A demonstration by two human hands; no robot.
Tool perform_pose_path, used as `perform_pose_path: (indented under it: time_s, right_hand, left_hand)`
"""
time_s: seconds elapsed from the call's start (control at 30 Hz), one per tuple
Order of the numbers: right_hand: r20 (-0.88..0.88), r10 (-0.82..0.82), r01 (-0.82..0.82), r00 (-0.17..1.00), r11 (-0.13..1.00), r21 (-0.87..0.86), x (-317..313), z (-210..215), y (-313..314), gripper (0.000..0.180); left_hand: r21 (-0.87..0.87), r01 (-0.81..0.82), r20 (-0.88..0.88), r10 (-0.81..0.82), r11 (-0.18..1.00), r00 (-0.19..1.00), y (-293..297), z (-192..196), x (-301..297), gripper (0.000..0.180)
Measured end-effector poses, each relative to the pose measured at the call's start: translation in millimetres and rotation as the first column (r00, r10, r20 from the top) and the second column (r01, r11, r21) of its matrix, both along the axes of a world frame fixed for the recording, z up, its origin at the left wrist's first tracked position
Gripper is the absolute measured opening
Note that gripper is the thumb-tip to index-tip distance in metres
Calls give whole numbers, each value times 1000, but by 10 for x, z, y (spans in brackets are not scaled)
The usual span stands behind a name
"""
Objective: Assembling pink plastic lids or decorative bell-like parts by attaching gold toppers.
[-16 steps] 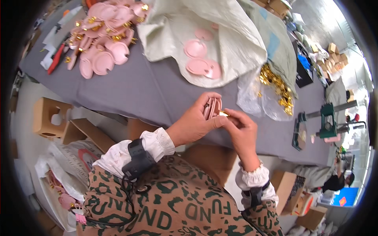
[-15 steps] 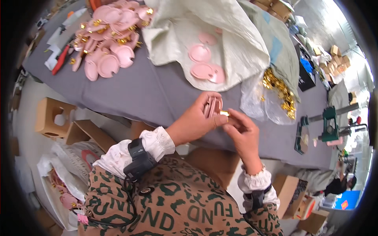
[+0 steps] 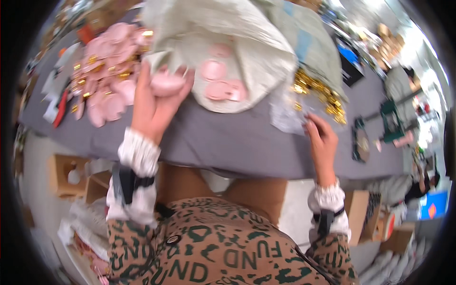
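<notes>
Left hand (image 3: 154, 102) gripping pink round piece (image 3: 166, 84); right hand (image 3: 322, 142) pinching into gold fittings (image 3: 317, 92), grip unclear. Loose hold risking piece dropping off grey table (image 3: 228, 142).

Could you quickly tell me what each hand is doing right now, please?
Left hand: closed around a pink round piece.
Right hand: fingers reaching into the clear bag of gold parts; grip cannot be told.

I wear a tan jacket (image 3: 213, 247) patterned with dark green blotches and block lettering. White ruffled cuffs (image 3: 138, 152) gather at both wrists, the right one (image 3: 326, 198) smaller in view. A black strap (image 3: 127, 179) wraps my left forearm just below the cuff, and another dark band (image 3: 325, 222) circles the right sleeve.
</notes>
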State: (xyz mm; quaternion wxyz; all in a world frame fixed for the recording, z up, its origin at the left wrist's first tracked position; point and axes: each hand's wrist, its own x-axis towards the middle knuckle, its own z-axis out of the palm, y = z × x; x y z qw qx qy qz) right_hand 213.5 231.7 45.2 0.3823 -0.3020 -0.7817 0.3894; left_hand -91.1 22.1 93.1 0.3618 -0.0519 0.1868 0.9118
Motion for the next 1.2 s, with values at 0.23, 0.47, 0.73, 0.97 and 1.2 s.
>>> perform_pose_path:
  time_s: [0.23,0.47,0.73,0.97,1.2]
  right_hand:
    - [308,-61,-59,949,929,367,-129,-99,874,30]
    - [479,18,-240,878,881,408,-304,-269,872,36]
    - [-27,215,-217,976,966,-141,-74,162,-50,29]
    - [106,497,-503,861,804,317,-277,316,-417,30]
    - [296,499,-580,815,684,444,-310,342,-451,30]
  left_hand:
    - [238,537,34,-560,809,828,-71,-478,1034,43]
    - [124,639,-55,-637,759,769,89,-541,1203,51]
    - [-58,672,-122,-673,738,729,260,-550,1323,54]
    - [-174,723,-195,-743,669,641,268,-470,1353,54]
    - [-394,621,-336,-735,677,589,196,-476,1358,51]
